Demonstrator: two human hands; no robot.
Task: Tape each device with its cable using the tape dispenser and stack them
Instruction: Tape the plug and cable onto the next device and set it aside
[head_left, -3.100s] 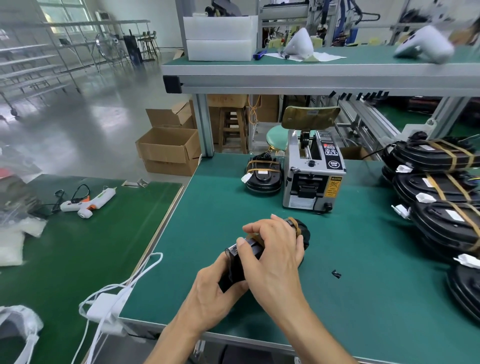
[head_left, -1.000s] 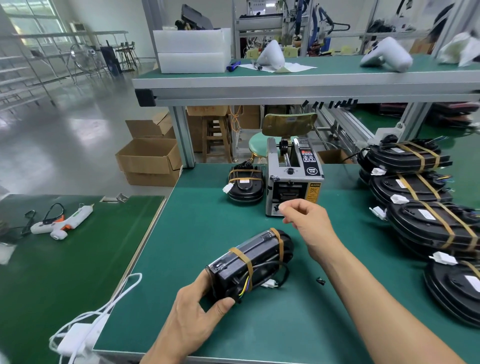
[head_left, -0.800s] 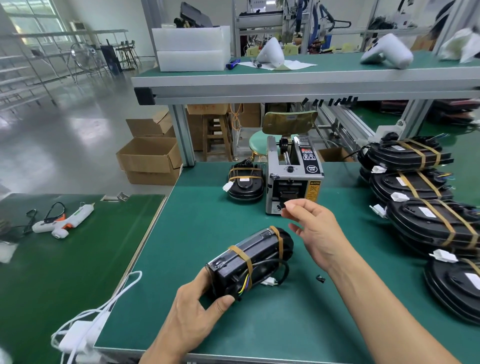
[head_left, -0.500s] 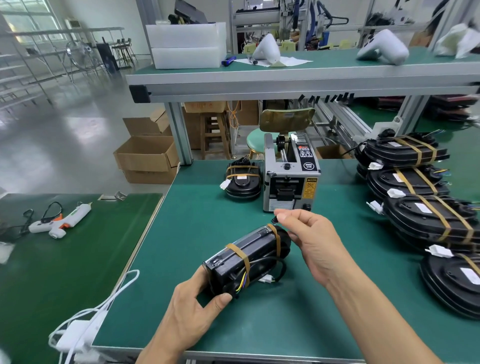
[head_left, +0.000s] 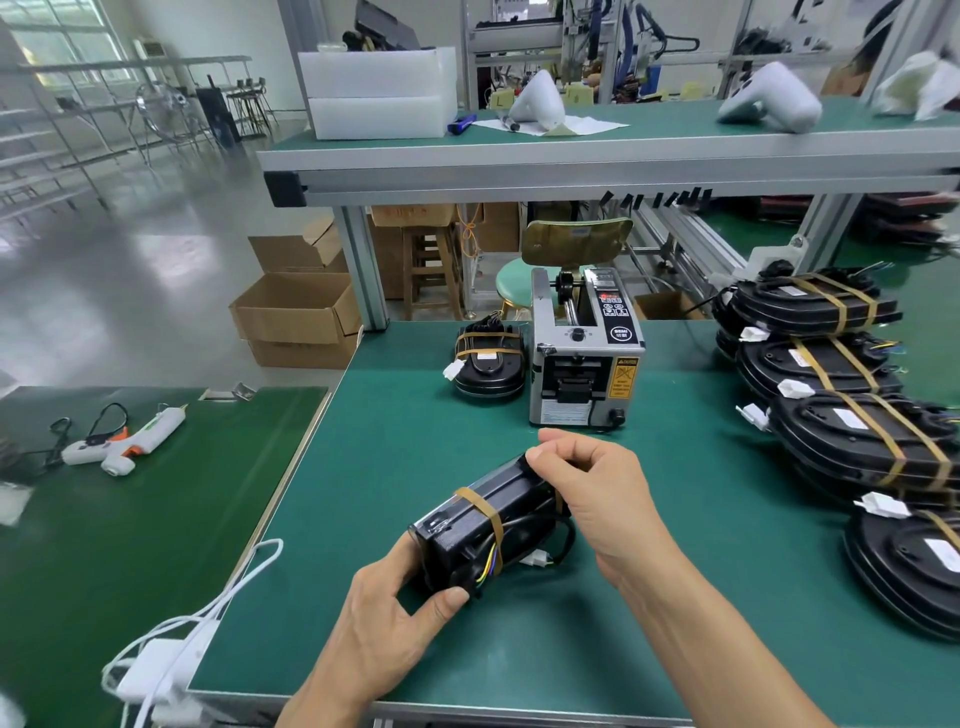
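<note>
A black device stands on its edge on the green bench, its cable bound to it by a tan tape band. My left hand grips its near end. My right hand rests on its far end, thumb and forefinger pinching at the top edge; what they pinch is hidden. The grey tape dispenser stands behind, with one taped device to its left. A stack of taped devices lies at the right.
A raised shelf spans the bench's back. A white glue gun lies on the left table, and a white charger with cable hangs at the bench's near left corner. Cardboard boxes sit on the floor.
My right hand came back from the tape dispenser to the far end of the device. My left hand kept its grip, and the device stayed on its edge.
</note>
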